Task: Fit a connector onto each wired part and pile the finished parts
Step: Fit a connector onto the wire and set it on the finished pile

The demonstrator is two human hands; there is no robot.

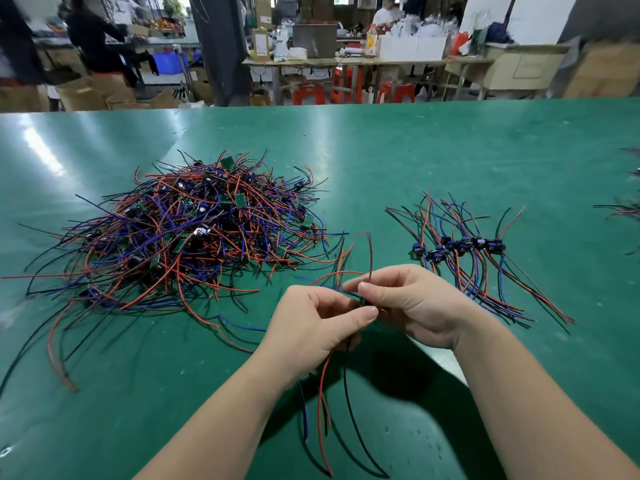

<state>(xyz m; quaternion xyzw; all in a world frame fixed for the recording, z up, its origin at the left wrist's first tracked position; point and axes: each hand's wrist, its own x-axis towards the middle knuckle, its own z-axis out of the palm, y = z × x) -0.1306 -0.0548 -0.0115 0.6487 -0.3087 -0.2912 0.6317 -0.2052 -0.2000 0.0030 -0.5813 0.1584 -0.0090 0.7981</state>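
My left hand [313, 323] and my right hand [412, 303] meet above the green table [450, 161], both pinching one small wired part [363, 302] between their fingertips. The part itself is mostly hidden by my fingers. Its red, black and blue wires [323, 403] hang down toward me, and other wires rise above my right hand. A big tangled heap of wired parts [194, 230] with small green boards lies to the left. A row of several parts with blue connectors [460, 249] lies to the right, wires fanned out.
More wired parts [623, 209] lie at the table's right edge. Loose wire ends [59, 355] trail from the heap toward the near left. Beyond the table stand benches, cardboard boxes, red stools and people at work.
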